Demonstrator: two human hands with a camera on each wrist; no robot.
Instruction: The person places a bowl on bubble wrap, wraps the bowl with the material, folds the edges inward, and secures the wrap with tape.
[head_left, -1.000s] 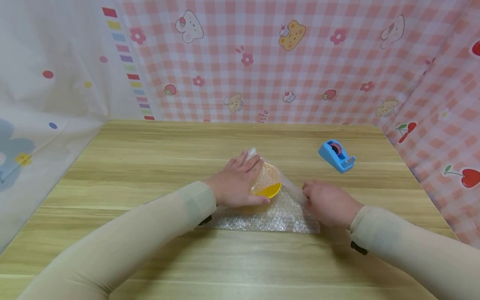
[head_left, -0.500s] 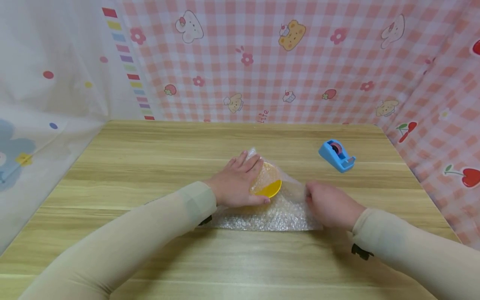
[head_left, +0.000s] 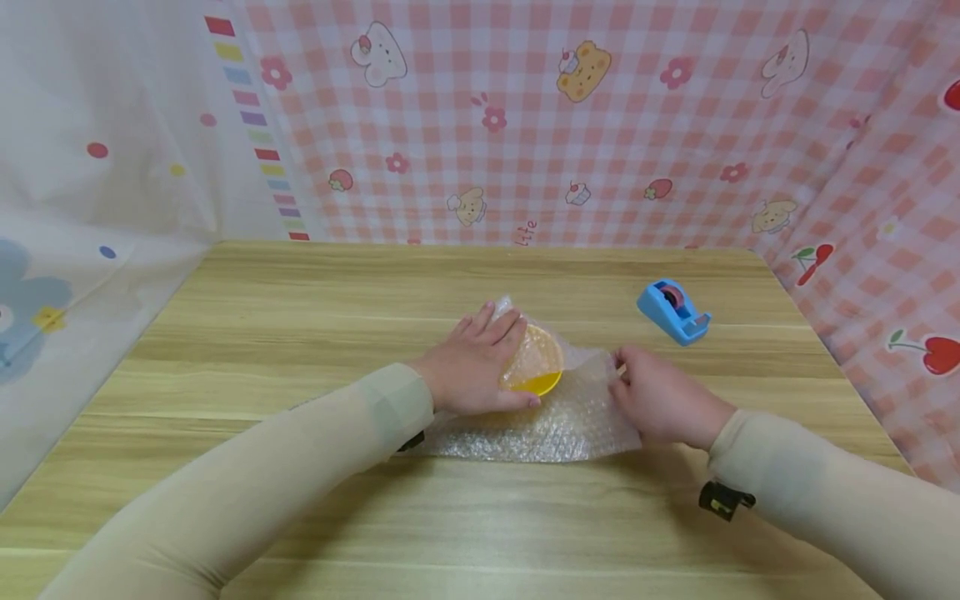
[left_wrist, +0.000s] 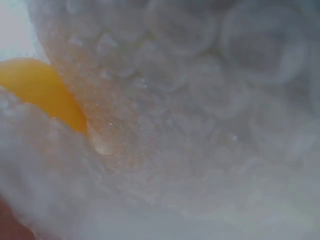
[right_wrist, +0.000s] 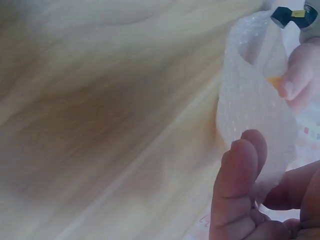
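Note:
A yellow round-edged dish lies mid-table, partly under a folded flap of clear bubble wrap. My left hand rests flat over the flap and dish, fingers spread and thumb along the dish's near edge. At the sheet's right end, my right hand pinches the wrap's raised edge between thumb and fingers. The right wrist view shows the wrap rising in a curve from that pinch. Blurred bubbles fill most of the left wrist view, with a yellow piece of the dish at its left.
A blue tape dispenser with a reddish roll stands on the wooden table, back right of the hands. Pink checked cloth hangs behind and at the right, and a white printed cloth on the left.
My right hand has shifted slightly right, its fingertips now higher on the wrap's edge. The sheet's right part has spread outward and lifted. My left hand, the dish and the dispenser stay put.

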